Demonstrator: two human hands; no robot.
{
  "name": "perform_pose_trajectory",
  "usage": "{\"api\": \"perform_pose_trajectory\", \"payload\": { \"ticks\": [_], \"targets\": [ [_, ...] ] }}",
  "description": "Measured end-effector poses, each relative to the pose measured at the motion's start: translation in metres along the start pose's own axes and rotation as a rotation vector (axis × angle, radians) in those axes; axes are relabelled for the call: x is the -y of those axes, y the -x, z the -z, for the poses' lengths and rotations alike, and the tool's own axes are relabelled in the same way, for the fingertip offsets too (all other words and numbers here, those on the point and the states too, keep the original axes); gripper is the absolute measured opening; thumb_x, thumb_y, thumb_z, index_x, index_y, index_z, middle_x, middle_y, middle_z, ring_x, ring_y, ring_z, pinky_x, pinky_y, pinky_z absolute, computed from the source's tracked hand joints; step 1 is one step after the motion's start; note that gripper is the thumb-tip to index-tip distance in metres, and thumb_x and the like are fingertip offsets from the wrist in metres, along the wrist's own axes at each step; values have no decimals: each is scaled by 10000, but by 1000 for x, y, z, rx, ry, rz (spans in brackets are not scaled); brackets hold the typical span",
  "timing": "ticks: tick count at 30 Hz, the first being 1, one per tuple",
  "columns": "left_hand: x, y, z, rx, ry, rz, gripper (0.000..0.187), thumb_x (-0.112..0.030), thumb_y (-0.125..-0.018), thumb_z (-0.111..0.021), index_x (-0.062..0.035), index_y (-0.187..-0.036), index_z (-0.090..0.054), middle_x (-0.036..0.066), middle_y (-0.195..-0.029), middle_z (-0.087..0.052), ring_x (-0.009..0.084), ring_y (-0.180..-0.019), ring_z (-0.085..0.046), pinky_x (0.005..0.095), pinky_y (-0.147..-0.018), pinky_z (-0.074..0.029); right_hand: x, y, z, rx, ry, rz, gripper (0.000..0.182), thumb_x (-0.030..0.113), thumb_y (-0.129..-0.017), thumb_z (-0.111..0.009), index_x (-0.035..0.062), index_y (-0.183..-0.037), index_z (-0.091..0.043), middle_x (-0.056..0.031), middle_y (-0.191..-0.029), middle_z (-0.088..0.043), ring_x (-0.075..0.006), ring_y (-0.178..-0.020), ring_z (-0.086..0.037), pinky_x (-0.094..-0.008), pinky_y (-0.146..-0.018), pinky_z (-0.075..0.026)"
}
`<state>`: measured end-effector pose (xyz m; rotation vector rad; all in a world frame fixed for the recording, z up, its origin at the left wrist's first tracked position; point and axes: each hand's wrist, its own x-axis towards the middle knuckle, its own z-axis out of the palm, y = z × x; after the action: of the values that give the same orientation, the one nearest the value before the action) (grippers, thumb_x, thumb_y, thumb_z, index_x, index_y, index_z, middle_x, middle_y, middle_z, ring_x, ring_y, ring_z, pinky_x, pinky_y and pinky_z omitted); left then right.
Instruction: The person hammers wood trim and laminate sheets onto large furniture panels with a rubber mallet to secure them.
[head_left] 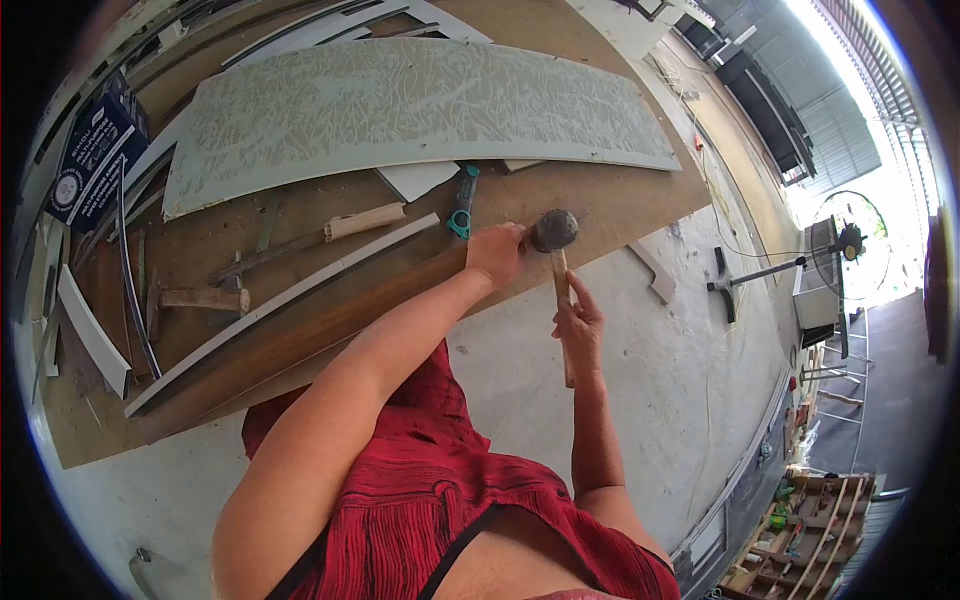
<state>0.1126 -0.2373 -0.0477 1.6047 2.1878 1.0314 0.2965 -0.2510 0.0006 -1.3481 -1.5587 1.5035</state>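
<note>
My right hand [580, 322] is wrapped around the pale wooden handle of a mallet [554, 231] with a dark, rounded head. The head is up by the front edge of the workbench, right beside my left hand [497, 254]. My left hand is closed around the right end of a long brown wooden strip [300, 347], which lies along the bench's front edge. Whether the mallet touches the strip's end is hidden by my fingers. Behind the strip runs a narrow white strip [290, 308]. Teal-handled scissors [461, 215] lie just beyond my left hand.
A large patterned pale panel [420, 110] covers the back of the bench [640, 205]. On the left are a hammer [205, 298], a wooden-handled tool [365, 222] and a blue box [98, 155]. A fan [850, 243] stands at right, near an offcut [655, 275] on the floor.
</note>
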Motion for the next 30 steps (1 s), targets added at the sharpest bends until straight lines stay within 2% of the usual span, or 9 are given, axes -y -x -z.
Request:
{"api": "perform_pose_trajectory", "payload": {
  "ticks": [4, 7, 13, 16, 19, 22, 25, 30],
  "targets": [
    [3, -2, -4, 21, -18, 31, 144, -197, -776, -564, -99, -866, -620, 104, -884, -626, 318, -857, -611, 441, -713, -485, -5, -1, -1, -41, -44, 53, 431, 76, -885, -518, 121, -1312, -483, 36, -692, -465, -43, -595, -441, -204, -488, -392],
    [0, 0, 0, 10, 5, 10, 146, -206, -786, -554, -94, -853, -621, 106, -888, -628, 317, -856, -610, 444, -711, -484, -7, -3, -5, -21, 26, 30, 399, 83, -886, -531, 103, -1284, -507, 30, -619, -477, -51, -511, -453, -202, -447, -389],
    [1, -2, 2, 32, 7, 27, 157, -214, -770, -566, -97, -855, -628, 103, -876, -635, 311, -861, -613, 440, -709, -486, -10, -1, -3, -51, -107, 53, 404, 85, -888, -536, 112, -1289, -504, 36, -613, -468, -44, -524, -456, -204, -422, -386],
    [1, -3, 0, 31, -9, 16, 168, -229, -764, -574, -101, -858, -630, 102, -867, -636, 306, -866, -614, 437, -712, -487, -14, -6, -4, -19, 10, 38, 406, 83, -891, -528, 116, -1295, -499, 35, -619, -473, -45, -534, -462, -206, -414, -388],
    [2, -3, 0, 16, -11, 12, 178, -247, -764, -575, -103, -852, -631, 104, -868, -636, 304, -866, -616, 438, -715, -489, -11, -6, -1, 19, 6, -35, 427, 112, -901, -506, 127, -1326, -470, 44, -779, -477, -52, -626, -437, -210, -510, -400],
    [-2, -3, 3, 28, -14, 25, 181, -251, -762, -576, -104, -852, -632, 103, -875, -639, 305, -868, -617, 438, -717, -490, -8, -3, -3, 4, 81, -33, 434, 123, -900, -506, 132, -1331, -465, 40, -758, -470, -53, -620, -433, -214, -513, -403],
    [-1, -4, 2, 38, -25, 30, 180, -246, -759, -580, -107, -861, -632, 99, -882, -641, 307, -873, -616, 439, -719, -489, -16, -5, -4, -34, 57, 29, 443, 88, -884, -539, 130, -1320, -474, 32, -618, -464, -47, -531, -450, -202, -433, -394],
    [2, -4, -2, 24, -22, 19, 169, -240, -758, -584, -112, -857, -634, 96, -878, -641, 309, -865, -615, 438, -713, -488, -21, -8, 0, -4, -25, 35, 434, 96, -886, -540, 126, -1315, -478, 28, -618, -470, -55, -531, -464, -206, -441, -404]
  ]
}}
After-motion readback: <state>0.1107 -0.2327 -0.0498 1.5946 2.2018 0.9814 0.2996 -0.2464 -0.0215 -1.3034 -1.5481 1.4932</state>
